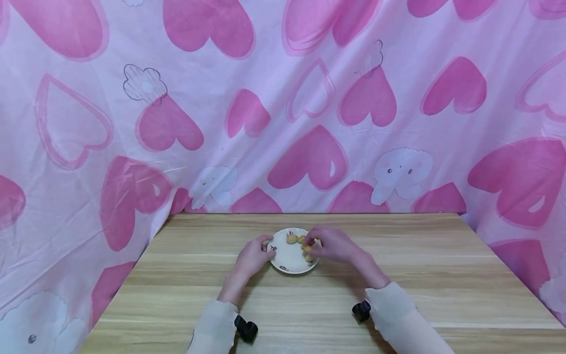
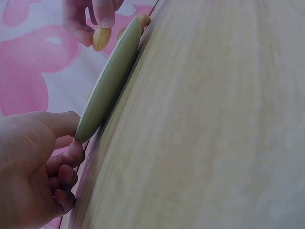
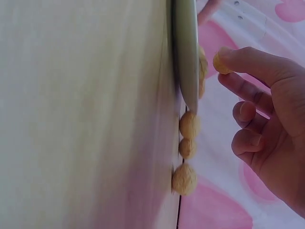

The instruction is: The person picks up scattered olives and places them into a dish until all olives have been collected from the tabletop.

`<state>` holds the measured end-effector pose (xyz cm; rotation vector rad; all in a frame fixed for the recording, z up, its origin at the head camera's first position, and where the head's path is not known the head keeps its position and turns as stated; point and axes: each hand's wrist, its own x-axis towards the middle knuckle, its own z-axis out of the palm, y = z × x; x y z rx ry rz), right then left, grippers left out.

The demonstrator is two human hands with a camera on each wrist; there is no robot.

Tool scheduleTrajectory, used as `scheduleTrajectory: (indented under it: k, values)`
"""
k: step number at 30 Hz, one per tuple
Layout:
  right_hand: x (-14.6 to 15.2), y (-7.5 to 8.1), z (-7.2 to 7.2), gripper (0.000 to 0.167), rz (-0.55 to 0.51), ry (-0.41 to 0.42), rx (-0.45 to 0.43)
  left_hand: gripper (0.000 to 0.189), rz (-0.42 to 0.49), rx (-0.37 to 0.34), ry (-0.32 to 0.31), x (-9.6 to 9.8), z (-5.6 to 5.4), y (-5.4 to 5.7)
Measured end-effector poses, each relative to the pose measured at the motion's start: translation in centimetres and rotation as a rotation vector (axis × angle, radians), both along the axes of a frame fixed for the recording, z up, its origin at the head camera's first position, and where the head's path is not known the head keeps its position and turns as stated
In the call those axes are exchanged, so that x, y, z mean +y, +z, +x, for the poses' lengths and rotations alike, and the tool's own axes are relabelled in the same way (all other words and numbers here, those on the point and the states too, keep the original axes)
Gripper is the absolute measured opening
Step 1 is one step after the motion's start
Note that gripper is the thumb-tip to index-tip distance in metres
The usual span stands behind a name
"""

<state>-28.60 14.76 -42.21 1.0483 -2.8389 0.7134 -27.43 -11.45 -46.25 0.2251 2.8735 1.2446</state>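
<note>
A round white plate (image 1: 289, 260) with small dark motifs lies on the table. My left hand (image 1: 253, 256) grips its left rim, and the left wrist view shows the thumb and fingers on the plate's edge. Over the plate's right side, my right hand (image 1: 334, 244) pinches a walnut (image 2: 101, 39) between thumb and fingertip, held above the rim. Several walnuts sit along the plate's far and right part, among them a walnut (image 1: 292, 238) near the back rim. In the right wrist view, three more walnuts (image 3: 184, 179) rest in a row on the table beside the plate.
The wooden table (image 1: 283, 309) has a straight back edge. Behind it and at both sides hangs a pink cloth (image 1: 283, 108) with hearts and white cartoon figures. A black wrist camera (image 1: 245, 329) is strapped at the left sleeve, another black camera (image 1: 361, 311) at the right.
</note>
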Motion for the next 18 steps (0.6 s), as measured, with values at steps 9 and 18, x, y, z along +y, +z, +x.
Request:
scheduleTrajectory:
  k: [9, 18]
  values:
    - [-1.1, -0.6, 0.3, 0.014, 0.047, 0.031, 0.006, 0.053, 0.003, -0.002, -0.003, 0.1, 0.0, 0.0]
    - [-1.8, -0.8, 0.1, 0.016, 0.073, 0.063, -0.068, 0.054, 0.006, -0.010, 0.008, 0.0, 0.0, 0.0]
